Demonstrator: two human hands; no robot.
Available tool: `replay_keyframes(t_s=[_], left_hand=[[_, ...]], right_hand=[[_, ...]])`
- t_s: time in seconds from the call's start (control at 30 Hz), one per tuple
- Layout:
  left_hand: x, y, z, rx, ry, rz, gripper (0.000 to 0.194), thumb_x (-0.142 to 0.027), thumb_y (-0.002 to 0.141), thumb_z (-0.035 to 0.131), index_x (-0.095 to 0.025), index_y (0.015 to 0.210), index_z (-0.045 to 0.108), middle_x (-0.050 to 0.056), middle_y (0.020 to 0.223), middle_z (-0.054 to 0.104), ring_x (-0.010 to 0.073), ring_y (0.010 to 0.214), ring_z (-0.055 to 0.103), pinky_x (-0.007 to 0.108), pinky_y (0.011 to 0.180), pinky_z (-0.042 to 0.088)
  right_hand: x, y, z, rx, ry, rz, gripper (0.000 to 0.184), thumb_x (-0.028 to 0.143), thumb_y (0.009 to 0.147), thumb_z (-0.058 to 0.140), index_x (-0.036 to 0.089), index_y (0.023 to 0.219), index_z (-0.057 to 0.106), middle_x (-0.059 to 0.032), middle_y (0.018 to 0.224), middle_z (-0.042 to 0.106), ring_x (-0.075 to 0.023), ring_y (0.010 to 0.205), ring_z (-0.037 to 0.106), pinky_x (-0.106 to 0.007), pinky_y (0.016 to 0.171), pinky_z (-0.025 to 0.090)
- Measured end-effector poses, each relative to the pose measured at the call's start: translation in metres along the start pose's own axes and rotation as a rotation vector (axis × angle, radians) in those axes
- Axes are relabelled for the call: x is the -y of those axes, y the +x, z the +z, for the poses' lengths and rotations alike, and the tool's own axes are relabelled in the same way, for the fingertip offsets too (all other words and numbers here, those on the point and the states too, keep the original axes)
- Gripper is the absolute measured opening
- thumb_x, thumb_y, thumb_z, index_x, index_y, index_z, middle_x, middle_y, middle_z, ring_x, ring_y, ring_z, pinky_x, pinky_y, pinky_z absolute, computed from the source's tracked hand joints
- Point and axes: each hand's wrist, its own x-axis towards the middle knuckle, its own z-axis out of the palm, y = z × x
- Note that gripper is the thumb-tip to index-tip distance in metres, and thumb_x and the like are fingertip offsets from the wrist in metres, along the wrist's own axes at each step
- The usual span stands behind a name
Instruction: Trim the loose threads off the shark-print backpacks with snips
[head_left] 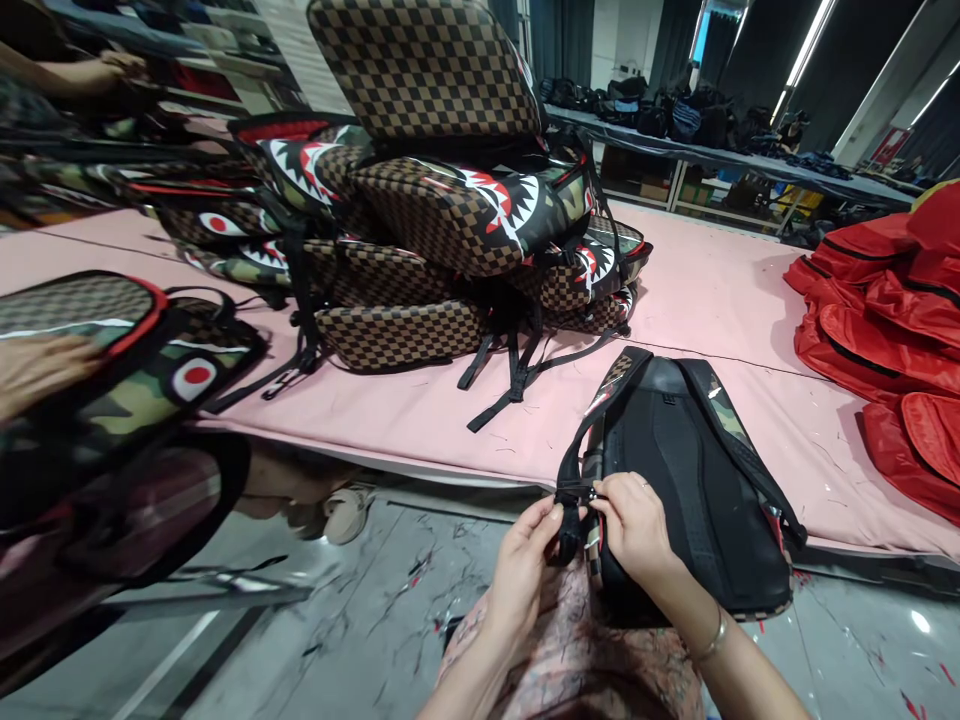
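Observation:
A black-backed backpack (675,480) lies with its padded back up, its lower end overhanging the pink table's front edge. My left hand (521,560) pinches the black shoulder strap (571,460) on the pack's left side. Close beside it, my right hand (636,525) has its fingers closed on the same strap, at its adjusting part. What exactly sits between the right fingertips is too small to make out. The other shoulder strap (739,450) runs down the pack's right side, untouched.
A tall stack of checkered, shark-mouth backpacks (450,210) stands on the pink table (697,270). Red bags (885,310) are piled at right. At left, another person's hand (45,370) rests on a camouflage backpack (142,375). Thread scraps litter the floor (360,620).

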Motion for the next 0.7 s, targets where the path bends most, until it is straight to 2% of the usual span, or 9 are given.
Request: replay_keyframes(t_s=[0.1,0.17,0.27,0.4,0.5,0.7], left_hand=[[-0.003,-0.001,-0.001,0.024,0.007,0.026,0.040,-0.037,0.063,0.072,-0.012,0.093,0.064,0.009,0.089,0.070,0.0218,0.083,0.064,0.027,0.069,0.049],[-0.004,-0.002,-0.002,0.035,0.002,0.028,0.040,-0.036,0.063,0.072,-0.013,0.095,0.064,0.009,0.092,0.070,0.0209,0.085,0.064,0.027,0.073,0.049],[-0.003,-0.003,-0.002,0.053,-0.003,0.012,0.043,-0.034,0.063,0.073,-0.013,0.099,0.062,0.010,0.097,0.069,0.0207,0.088,0.063,0.027,0.076,0.049],[-0.002,-0.004,-0.006,0.127,0.000,0.016,0.049,-0.027,0.062,0.075,-0.015,0.106,0.057,0.010,0.105,0.066,0.0214,0.098,0.061,0.028,0.082,0.048],[-0.004,-0.005,-0.010,0.161,0.034,0.028,0.055,-0.022,0.063,0.074,-0.018,0.113,0.053,0.009,0.104,0.067,0.0189,0.095,0.061,0.027,0.084,0.048],[-0.006,-0.006,-0.011,0.139,0.114,0.090,0.060,-0.026,0.066,0.069,-0.018,0.121,0.046,0.009,0.103,0.067,0.0211,0.100,0.060,0.029,0.085,0.048]], right_hand=[[-0.003,-0.005,0.005,-0.069,0.291,0.240,0.009,0.019,0.084,0.047,0.018,0.088,0.055,-0.0044,0.080,0.060,-0.0168,0.077,0.056,-0.029,0.069,0.045],[-0.004,-0.008,0.012,-0.077,0.543,0.381,0.012,0.021,0.079,0.052,0.018,0.091,0.052,-0.0024,0.080,0.059,-0.0151,0.075,0.057,-0.026,0.068,0.047],[-0.001,-0.011,0.022,-0.056,0.755,0.458,0.019,0.020,0.072,0.060,0.018,0.090,0.055,0.0000,0.076,0.058,-0.0124,0.067,0.056,-0.023,0.061,0.047],[0.004,-0.009,0.027,-0.048,0.600,0.416,0.013,0.017,0.067,0.066,0.019,0.080,0.067,0.0000,0.072,0.057,-0.0119,0.063,0.053,-0.023,0.058,0.045],[0.006,-0.007,0.027,-0.069,0.538,0.364,0.016,0.017,0.067,0.068,0.021,0.083,0.070,-0.0008,0.072,0.059,-0.0139,0.068,0.056,-0.025,0.062,0.046],[0.010,-0.004,0.029,-0.099,0.544,0.359,0.015,0.018,0.067,0.069,0.021,0.081,0.071,-0.0014,0.072,0.060,-0.0141,0.068,0.057,-0.025,0.060,0.046]])
